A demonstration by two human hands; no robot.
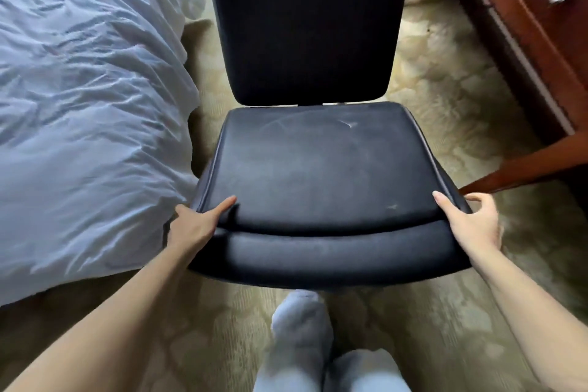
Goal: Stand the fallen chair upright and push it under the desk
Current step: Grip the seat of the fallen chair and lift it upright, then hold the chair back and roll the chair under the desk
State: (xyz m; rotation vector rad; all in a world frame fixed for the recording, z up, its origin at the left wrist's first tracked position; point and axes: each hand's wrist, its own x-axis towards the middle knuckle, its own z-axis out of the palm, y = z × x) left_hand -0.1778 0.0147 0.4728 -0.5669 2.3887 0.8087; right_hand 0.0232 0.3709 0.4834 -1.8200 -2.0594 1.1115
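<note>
A black padded chair (321, 169) fills the middle of the view, seat facing up and its backrest pointing away from me. My left hand (199, 224) grips the seat's front left corner, thumb on top. My right hand (469, 223) grips the front right corner the same way. The chair's base is hidden under the seat. A reddish wooden desk (541, 25) with a metal ring handle stands at the upper right, with one of its legs slanting just right of the seat.
A bed with a rumpled white duvet (79, 105) runs along the left, close to the chair. Patterned greenish carpet (445, 89) lies between the chair and the desk. My foot in a pale sock (300, 325) is just under the seat's front edge.
</note>
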